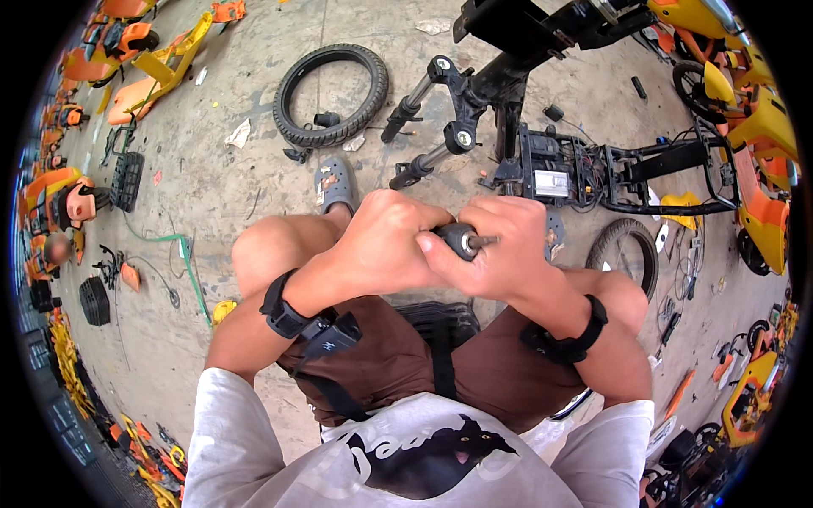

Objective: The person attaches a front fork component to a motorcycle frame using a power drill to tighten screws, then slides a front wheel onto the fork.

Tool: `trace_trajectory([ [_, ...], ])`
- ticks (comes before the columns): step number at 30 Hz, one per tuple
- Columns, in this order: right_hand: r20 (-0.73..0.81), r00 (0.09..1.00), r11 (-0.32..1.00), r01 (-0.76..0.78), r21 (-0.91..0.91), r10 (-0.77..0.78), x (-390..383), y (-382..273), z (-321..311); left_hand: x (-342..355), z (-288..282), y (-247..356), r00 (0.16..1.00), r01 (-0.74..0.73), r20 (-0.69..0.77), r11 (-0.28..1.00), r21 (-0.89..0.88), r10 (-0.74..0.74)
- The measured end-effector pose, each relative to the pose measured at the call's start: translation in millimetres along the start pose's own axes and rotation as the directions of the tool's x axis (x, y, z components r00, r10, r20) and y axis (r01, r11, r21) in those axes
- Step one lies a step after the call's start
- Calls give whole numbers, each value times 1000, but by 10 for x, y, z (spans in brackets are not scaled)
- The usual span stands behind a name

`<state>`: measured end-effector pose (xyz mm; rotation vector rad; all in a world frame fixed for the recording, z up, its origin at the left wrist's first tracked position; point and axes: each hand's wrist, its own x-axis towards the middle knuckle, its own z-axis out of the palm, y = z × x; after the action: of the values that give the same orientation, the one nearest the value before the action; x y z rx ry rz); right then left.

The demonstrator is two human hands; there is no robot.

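Note:
My two hands meet in front of my knees, closed on one thing between them. It is a black rounded part with a metal shaft (461,241), its pale metal ring and thin shaft pointing right; it resembles a drill chuck with a bit. My left hand (389,237) curls round its left side, where the fingers hide the rest of it. From the right, my right hand (504,245) grips it, the thumb laid along its near side. Just beyond stands a black scooter front fork (461,110) with two silver legs.
A bare tyre (378,95) lies on the concrete floor ahead. To the right is a stripped scooter frame (669,173) with a battery-like box and wiring (550,178), and a wheel (624,254). Orange and yellow scooter bodies (762,186) line both sides. A green strap (190,271) lies left.

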<state>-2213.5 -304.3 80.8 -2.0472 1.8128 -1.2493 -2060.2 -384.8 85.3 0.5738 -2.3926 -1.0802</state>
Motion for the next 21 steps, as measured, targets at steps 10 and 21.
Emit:
trace_trajectory([
  [10, 133, 934, 942, 323, 94, -333, 155, -80, -251, 59, -237, 22, 896, 86, 439, 951, -298, 57],
  [21, 220, 975, 991, -72, 116, 45, 28, 33, -325, 56, -160, 54, 993, 77, 96, 996, -37, -74],
])
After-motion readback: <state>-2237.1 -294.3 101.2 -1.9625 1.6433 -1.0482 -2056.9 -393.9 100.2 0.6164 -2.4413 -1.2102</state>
